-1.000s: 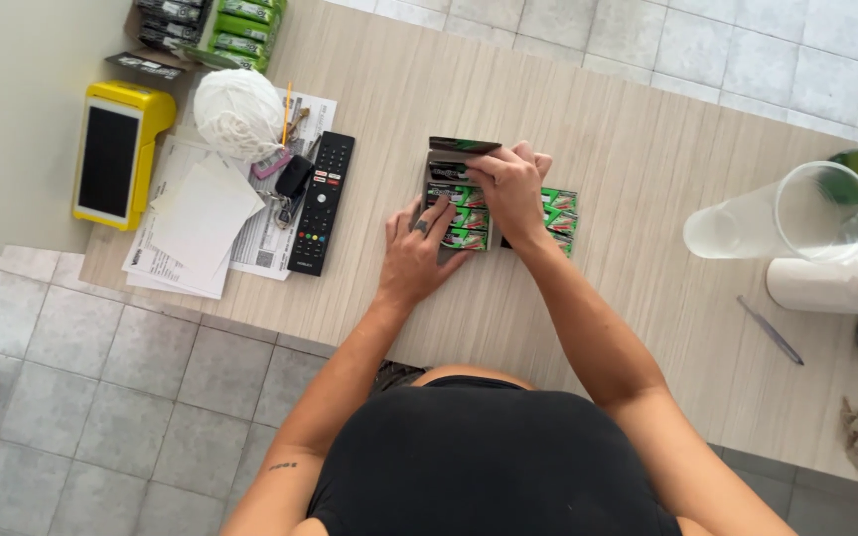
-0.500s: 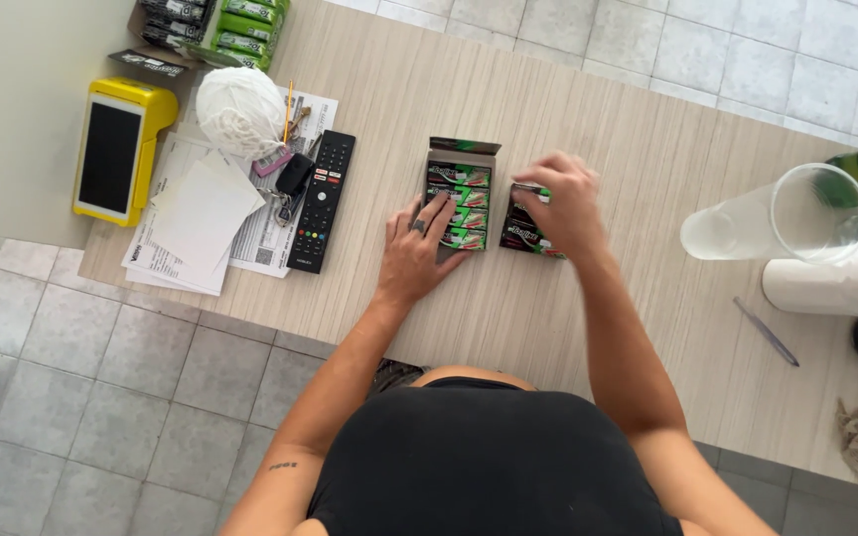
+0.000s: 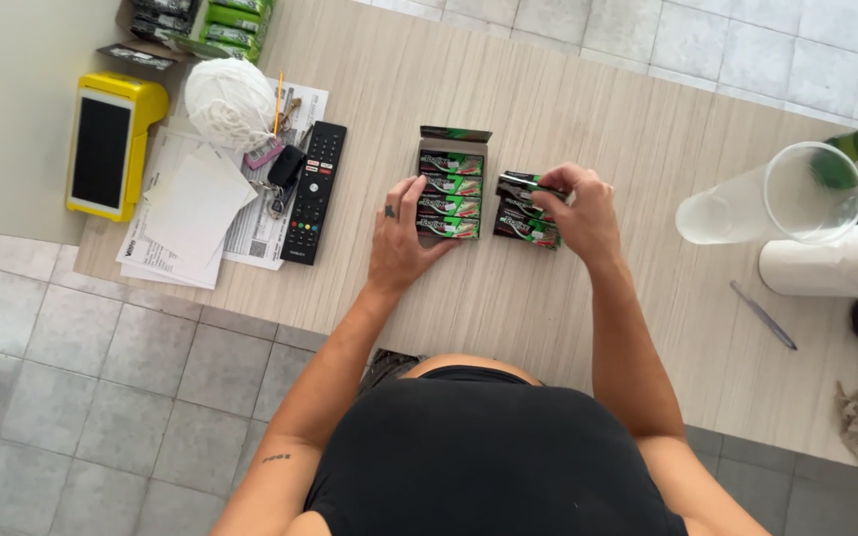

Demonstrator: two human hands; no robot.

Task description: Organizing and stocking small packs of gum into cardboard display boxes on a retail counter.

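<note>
Fingers of right hand [image 3: 578, 213] pinched on small green-and-black packs [image 3: 525, 210] beside open display box [image 3: 451, 189], left hand [image 3: 404, 238] flat, fingers spread against box edge, on wooden counter [image 3: 598, 109], remote control [image 3: 314, 191] nearby.

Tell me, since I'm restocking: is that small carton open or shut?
Open: the carton's flap stands back, showing green packs inside.

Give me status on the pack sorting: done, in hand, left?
Done: four green-and-black packs sit stacked in the open display box, steadied by the left hand. In hand: the right hand grips one pack atop the loose packs beside the box. Left: those loose packs.
</note>
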